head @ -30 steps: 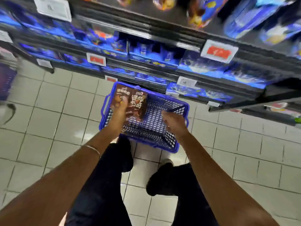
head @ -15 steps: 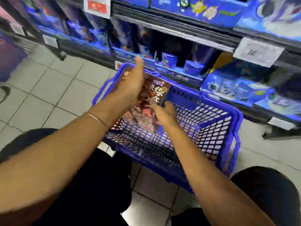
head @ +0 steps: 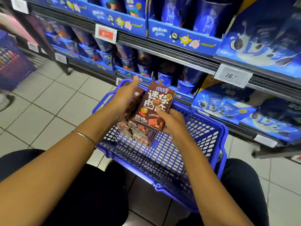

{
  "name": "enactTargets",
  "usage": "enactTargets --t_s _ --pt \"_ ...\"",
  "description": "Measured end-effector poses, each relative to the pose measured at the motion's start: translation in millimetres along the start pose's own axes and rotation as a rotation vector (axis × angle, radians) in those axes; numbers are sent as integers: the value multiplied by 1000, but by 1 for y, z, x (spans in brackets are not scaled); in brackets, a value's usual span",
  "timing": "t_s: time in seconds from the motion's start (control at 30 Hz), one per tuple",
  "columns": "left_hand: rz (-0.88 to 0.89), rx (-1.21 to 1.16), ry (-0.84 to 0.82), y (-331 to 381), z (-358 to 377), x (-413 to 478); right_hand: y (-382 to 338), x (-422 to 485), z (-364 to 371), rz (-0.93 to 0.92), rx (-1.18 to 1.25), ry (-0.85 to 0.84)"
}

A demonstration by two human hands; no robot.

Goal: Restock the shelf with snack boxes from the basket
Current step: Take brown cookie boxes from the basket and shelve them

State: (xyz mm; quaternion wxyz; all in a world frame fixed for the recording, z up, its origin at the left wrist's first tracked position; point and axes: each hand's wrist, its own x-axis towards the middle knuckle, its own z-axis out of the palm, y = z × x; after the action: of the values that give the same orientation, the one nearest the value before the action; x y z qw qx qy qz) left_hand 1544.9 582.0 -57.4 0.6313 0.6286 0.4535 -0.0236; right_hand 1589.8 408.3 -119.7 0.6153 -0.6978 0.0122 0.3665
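Now the snack boxes (head: 140, 129) are up in both hands. A second ago they sat low in the basket (head: 223, 144) with only the left hand (head: 125, 98) on them, and the right hand (head: 172, 123) was just coming in. The left hand lies flat against the left side of the stack, fingers straight and pointing toward the shelf (head: 171, 57), pressing rather than wrapping. The right is clamped on, with its thumb (head: 160, 111) down across the printed face of the top box (head: 157, 101) and the other fingers curled beneath the near edge. Squeezed between the two palms, the brown stack sits tilted, face up, over the basket's mesh floor. Whether it is fully clear of the mesh can't be told. Several box edges show below the right thumb, too many to count.

The view has dropped and closed in as well. The person is down low with a knee on either side of the basket, and the shelf lies just beyond the left fingertips. Blue cups (head: 164, 78) stand there, and a white price tag (head: 232, 75) hangs off past the right hand. So the pick looks done and the carry is what's left, up and forward from the grip. Which slot takes brown boxes can't be read; all the visible stock is blue.
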Motion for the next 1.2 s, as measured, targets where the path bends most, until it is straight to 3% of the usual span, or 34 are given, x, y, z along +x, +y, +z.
enactTargets --t_s 0.17,0.33,0.47,0.6,0.73,0.87,1.2 --pt "8 -91 -313 -4 -2 -15 -31 -22 14 -95 -19 -87" --pt "74 -153 -283 3 -11 -20 -39 -25 24 -132 -40 -76" --pt "101 -233 -221 8 -23 -23 -23 -3 19 -31 75 27" --pt "126 -291 -153 16 -32 -23 11 34 31 111 -92 163" --pt "153 -294 -162 20 -34 -26 32 55 56 207 -114 208" --pt "171 -279 -172 23 -33 -30 52 66 63 193 -291 296" --pt "166 -254 -151 28 -37 -30 73 58 47 207 -101 244"
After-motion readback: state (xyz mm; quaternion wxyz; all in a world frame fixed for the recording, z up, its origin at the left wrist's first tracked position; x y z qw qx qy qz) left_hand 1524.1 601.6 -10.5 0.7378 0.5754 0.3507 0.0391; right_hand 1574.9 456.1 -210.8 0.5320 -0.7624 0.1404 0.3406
